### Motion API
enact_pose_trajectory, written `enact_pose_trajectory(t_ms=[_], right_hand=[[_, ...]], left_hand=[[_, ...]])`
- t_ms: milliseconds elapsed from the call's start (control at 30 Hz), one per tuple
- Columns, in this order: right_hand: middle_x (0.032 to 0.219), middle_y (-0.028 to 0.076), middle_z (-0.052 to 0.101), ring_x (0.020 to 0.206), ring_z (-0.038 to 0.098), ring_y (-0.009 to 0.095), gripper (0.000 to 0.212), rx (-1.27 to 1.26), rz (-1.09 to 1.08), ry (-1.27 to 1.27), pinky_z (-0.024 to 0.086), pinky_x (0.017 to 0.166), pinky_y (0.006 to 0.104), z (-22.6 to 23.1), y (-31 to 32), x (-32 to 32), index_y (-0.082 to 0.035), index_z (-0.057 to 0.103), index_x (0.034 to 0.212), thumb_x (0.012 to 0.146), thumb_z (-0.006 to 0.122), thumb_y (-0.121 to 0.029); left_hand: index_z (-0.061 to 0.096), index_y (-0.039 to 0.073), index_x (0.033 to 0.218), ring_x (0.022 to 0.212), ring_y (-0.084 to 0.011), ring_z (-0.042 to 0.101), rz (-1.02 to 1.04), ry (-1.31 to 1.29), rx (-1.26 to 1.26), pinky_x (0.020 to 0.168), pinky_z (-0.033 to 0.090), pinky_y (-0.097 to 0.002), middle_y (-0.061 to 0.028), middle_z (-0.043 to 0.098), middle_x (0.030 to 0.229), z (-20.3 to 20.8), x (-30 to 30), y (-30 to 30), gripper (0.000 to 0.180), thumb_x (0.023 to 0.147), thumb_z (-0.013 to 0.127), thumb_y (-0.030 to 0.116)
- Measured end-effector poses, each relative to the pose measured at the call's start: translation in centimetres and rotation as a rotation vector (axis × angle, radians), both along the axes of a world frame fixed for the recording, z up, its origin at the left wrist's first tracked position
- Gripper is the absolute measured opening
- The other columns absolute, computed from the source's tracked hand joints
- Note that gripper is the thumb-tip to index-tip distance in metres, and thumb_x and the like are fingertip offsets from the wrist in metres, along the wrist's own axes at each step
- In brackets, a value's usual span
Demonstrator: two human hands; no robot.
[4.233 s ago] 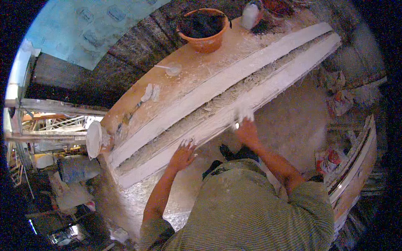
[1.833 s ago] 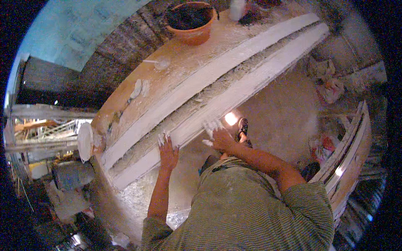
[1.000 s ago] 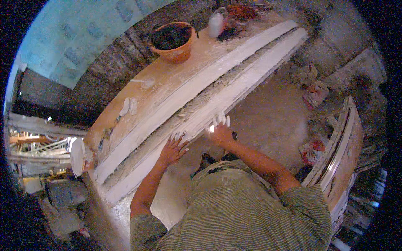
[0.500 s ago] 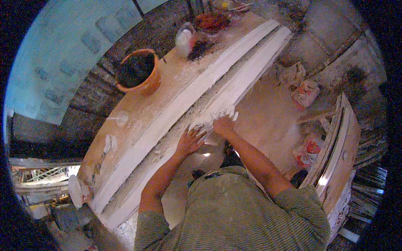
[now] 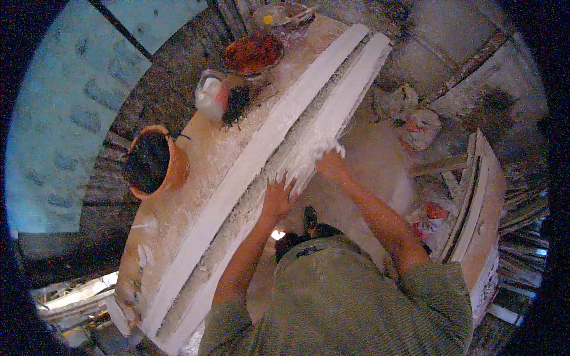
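A long white plaster moulding (image 5: 237, 178) with a rough, dark groove down its length lies diagonally in front of me. My left hand (image 5: 279, 193) rests on the moulding's near strip, fingers spread and coated white. Further up the same strip, my right hand (image 5: 331, 159) has its white-coated fingers stretched over the near edge; they blend into the white surface and their tips are blurred. No tool shows in either hand. Wet-looking white material (image 5: 300, 151) is smeared around both hands.
The moulding lies on a brown board (image 5: 205, 154). Along its far side are an orange bucket (image 5: 178, 168), a white-and-red bag (image 5: 212, 98) and a reddish basin (image 5: 254, 53). A second moulding (image 5: 475, 204) stands at right, with crumpled bags (image 5: 420, 126) on the floor.
The view has shifted, so the bucket, bag and basin appear further left and lower. My right hand has moved slightly up along the moulding; my left stays on the near strip.
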State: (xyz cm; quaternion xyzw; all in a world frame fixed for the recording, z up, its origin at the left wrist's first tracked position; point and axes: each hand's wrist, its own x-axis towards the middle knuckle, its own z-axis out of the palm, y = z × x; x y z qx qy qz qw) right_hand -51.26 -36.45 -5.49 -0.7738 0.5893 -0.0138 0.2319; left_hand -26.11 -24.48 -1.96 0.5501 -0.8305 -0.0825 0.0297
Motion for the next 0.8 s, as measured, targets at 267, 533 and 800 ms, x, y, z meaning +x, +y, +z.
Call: enact_pose_trajectory(t_ms=[267, 533, 800], right_hand=[[0.118, 0.027, 0.069, 0.112, 0.064, 0.05, 0.041, -0.082, 0.057, 0.264, 0.05, 0.095, 0.064, 2.6, 7.5, 6.2, 0.004, 0.073, 0.111, 0.093, 0.052, -0.026], [0.115, 0.029, 0.069, 0.11, 0.066, 0.047, 0.038, -0.097, -0.038, 0.216, 0.05, 0.097, 0.062, -3.0, -14.4, -7.7, 0.001, 0.071, 0.109, 0.099, 0.047, -0.028], [0.151, 0.036, 0.043, 0.147, 0.029, 0.052, 0.058, -0.288, 0.202, -0.042, 0.004, 0.119, 0.0741, 1.3, 6.3, 2.3, 0.002, 0.06, 0.136, 0.103, 0.042, -0.042]], left_hand=[[0.05, 0.026, 0.153, 0.144, -0.0447, 0.042, -0.069, 0.062, 0.106, 0.124, 0.012, -0.0644, -0.0159, 0.041, 0.162, -0.1, 2.1, 3.4, 0.059, 0.104, 0.04, 0.058], [0.05, 0.027, 0.153, 0.15, -0.04, 0.036, -0.152, 0.004, 0.016, 0.125, 0.009, -0.0635, -0.013, 0.043, 0.161, -0.3, 0.5, -1.2, 0.06, 0.104, 0.039, 0.059], [0.052, 0.025, 0.152, 0.149, -0.0366, 0.038, -0.156, -0.007, 0.112, 0.125, 0.007, -0.0634, -0.0101, 0.038, 0.164, 0.6, 0.4, -1.4, 0.059, 0.104, 0.038, 0.058]])
